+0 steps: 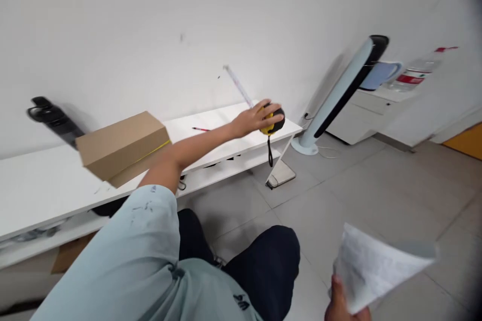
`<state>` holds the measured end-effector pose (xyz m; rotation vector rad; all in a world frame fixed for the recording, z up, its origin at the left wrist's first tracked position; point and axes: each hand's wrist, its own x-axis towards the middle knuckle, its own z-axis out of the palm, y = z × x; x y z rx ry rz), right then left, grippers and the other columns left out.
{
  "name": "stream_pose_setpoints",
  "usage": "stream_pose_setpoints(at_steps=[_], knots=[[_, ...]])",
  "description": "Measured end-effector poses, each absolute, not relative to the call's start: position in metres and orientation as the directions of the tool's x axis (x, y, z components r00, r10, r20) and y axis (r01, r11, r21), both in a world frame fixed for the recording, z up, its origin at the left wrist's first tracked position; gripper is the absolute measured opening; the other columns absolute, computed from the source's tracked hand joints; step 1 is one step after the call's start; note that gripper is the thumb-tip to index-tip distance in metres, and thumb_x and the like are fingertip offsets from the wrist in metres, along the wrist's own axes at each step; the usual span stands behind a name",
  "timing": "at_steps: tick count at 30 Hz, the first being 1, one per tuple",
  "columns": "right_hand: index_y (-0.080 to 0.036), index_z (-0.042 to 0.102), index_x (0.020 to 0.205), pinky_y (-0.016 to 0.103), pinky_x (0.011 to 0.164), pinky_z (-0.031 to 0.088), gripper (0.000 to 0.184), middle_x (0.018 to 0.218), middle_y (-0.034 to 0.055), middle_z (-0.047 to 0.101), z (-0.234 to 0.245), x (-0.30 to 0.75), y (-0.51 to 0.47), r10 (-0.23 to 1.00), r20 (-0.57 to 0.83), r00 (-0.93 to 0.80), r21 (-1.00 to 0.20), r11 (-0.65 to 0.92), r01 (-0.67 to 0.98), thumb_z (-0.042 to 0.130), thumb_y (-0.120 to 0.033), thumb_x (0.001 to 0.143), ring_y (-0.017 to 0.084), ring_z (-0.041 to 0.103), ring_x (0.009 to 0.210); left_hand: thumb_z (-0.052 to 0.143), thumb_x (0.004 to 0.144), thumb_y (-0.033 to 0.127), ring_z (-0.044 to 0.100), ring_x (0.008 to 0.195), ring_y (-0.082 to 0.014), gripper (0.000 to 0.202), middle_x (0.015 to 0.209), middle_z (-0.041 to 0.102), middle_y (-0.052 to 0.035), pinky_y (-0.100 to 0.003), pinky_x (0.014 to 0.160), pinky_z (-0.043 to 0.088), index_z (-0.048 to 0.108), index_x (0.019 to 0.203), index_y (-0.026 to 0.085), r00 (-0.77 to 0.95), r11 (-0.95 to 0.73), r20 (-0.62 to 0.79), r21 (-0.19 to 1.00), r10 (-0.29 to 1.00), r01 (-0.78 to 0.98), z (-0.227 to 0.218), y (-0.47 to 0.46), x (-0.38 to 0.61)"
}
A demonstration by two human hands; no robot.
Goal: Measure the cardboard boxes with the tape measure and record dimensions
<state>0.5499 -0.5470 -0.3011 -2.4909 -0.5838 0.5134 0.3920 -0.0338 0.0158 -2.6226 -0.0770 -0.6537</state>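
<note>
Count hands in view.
2: the left hand holds the tape measure above the shelf; the right hand, cut off at the bottom edge, holds paper.

Left arm (188, 155) stretched forward and across to the right — elbow bent, wrist nearly straight. Left hand (256, 119) back-up, fingers (269, 110) slightly splayed, curled in a grip. Right hand (344, 308) low, partly cut off — thumb (337, 288) raised, clasping. Knees (276, 243) bent.

Tape measure (278, 121): plastic-looking. Sheet (374, 267): matt paper. Box (122, 148): matt cardboard. Bottle (416, 74): clear plastic.
</note>
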Motion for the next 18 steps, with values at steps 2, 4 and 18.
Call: stream_pose_setpoints(at_steps=[2,4,18], knots=[[-0.062,0.08,0.109,0.056,0.093,0.064,0.041,0.1,-0.0001,0.083,-0.247,0.522,-0.504,0.357,-0.049,0.933,-0.649,-0.721,0.242,0.049,-0.076,0.086,0.038,0.074,0.12,0.035,0.105,0.009,0.039,0.16,-0.0367,0.048,0.165,0.052,-0.0163,-0.045,0.088,0.064,0.064,0.143,0.015,0.91,-0.87,0.414,-0.45,-0.005,0.2,0.079,-0.052,0.335],[-0.037,0.077,0.135,0.056,0.097,0.065,0.068,0.116,0.01,0.082,-0.192,0.497,-0.447,0.415,0.082,0.906,-0.774,-0.546,0.321,0.058,-0.078,0.084,0.041,0.073,0.124,0.016,0.111,0.02,0.03,0.161,-0.0375,0.06,0.166,0.051,-0.0152,-0.038,0.081,0.062,0.071,0.132,0.009,0.882,-0.834,0.463,-0.45,0.089,0.32,0.137,-0.071,0.277],[-0.027,0.065,0.152,0.039,0.115,0.051,0.062,0.15,0.0076,0.068,-0.071,0.406,-0.096,0.965,-0.218,-0.144,-0.131,0.117,0.985,0.068,-0.039,0.091,0.032,0.063,0.139,0.076,0.096,0.052,0.04,0.159,-0.0376,0.068,0.164,0.046,-0.0182,-0.058,0.119,0.055,0.044,0.149,0.024,0.169,-0.538,0.878,0.114,0.447,0.835,0.045,-0.151,-0.114]])
